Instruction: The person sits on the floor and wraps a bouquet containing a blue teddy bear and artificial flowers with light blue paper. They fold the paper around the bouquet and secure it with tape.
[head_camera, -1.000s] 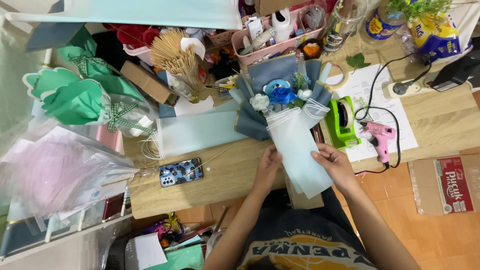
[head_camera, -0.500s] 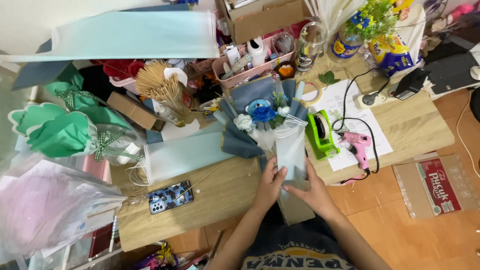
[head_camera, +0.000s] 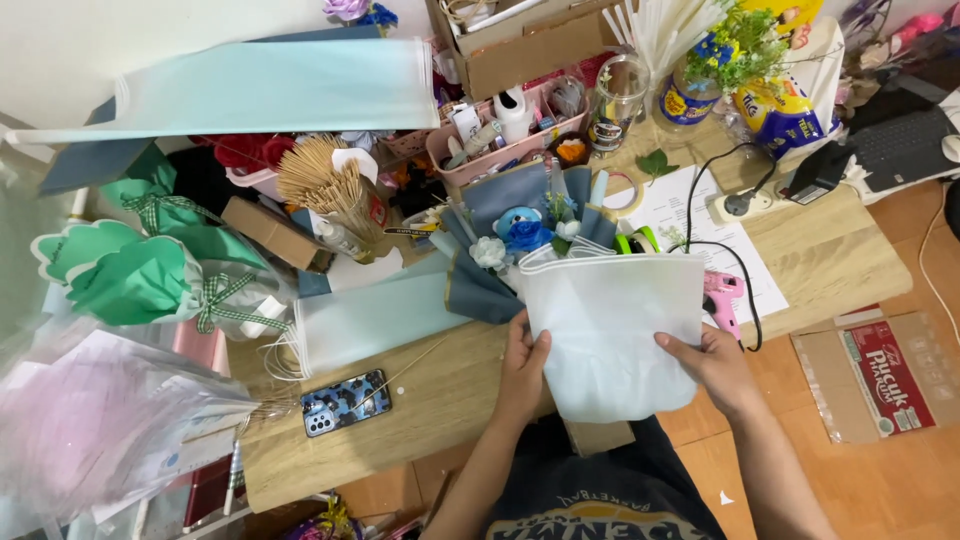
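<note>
Since half a second ago, both hands have spread the pale blue wrapping sheet wider in front of the blue flower bouquet on the wooden table, the left hand gripping its left edge and the right hand its right edge.

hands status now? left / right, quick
Left hand: closed on the left edge of the white wrapping sheet.
Right hand: closed on the same sheet's right edge, beside the pink glue gun.
</note>
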